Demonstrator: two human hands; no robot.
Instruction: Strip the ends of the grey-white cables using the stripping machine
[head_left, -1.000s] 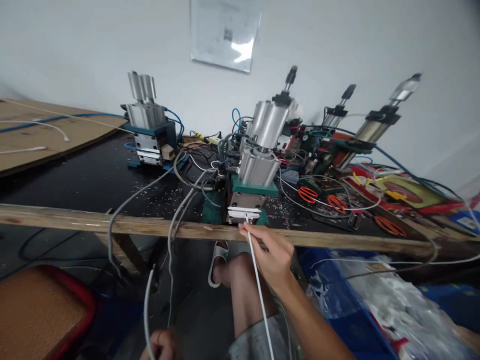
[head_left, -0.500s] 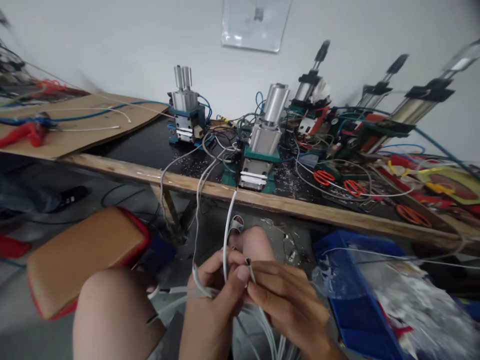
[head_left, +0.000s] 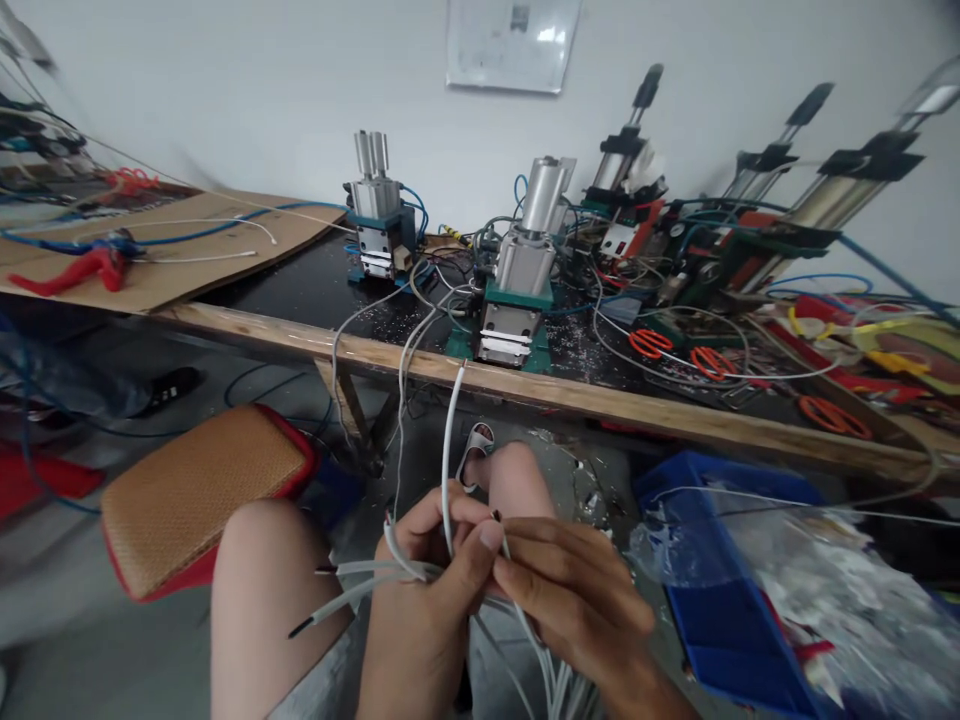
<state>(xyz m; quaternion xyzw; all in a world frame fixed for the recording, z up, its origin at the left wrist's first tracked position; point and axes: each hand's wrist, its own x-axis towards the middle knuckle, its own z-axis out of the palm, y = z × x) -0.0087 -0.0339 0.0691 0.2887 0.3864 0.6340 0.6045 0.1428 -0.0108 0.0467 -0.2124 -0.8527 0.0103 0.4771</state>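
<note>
Several white cables pass through my left hand, its fingers curled and its thumb pressed toward the fingertips. One cable stands up from that hand with its stripped tip near the bench edge. Others stick out to the left over my thigh, showing dark wire ends. My right hand meets the left thumb and pinches a white cable close to its dark end. Below both hands, more of the cable bundle hangs over my lap.
Pneumatic machines stand on the black bench with its wooden edge. Orange-handled scissors lie at the right. A blue bin of plastic bags stands right of my legs, a brown-topped stool at left. A red-handled tool rests on cardboard.
The camera view has shifted slightly, moving the stool and bench a little rightward in the picture. Both hands stay together on the cables, with hardly any change of grip.
</note>
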